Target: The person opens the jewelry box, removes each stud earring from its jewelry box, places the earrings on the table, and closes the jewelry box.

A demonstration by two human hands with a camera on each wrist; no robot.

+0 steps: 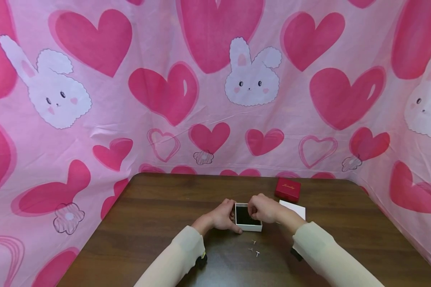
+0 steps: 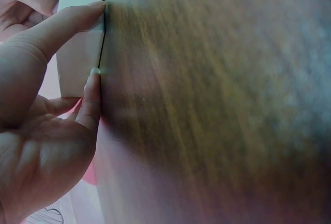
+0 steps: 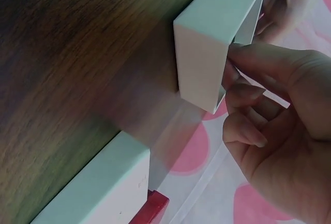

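Observation:
A small white box (image 1: pixel 248 228) with a black lining (image 1: pixel 245 215) stands uncovered on the table. My left hand (image 1: pixel 224 215) grips its left side; in the left wrist view the thumb (image 2: pixel 77 19) lies along the near wall. My right hand (image 1: pixel 264 208) reaches into the box from the right. In the right wrist view its thumb and forefinger dip past the rim, and the other fingers (image 3: pixel 245 100) curl toward the palm. The box wall hides those tips, so anything between them is out of sight. Several tiny silvery pieces (image 1: pixel 257 253), possibly ear studs, lie in front of the box.
A white lid-like piece (image 1: pixel 295 209) lies right of the box, partly behind the right forearm. Behind it sits a red box (image 1: pixel 287 189) with gold lettering. A pink heart-and-rabbit cloth (image 1: pixel 208 111) hangs behind and beside the brown wooden table (image 1: pixel 158 207).

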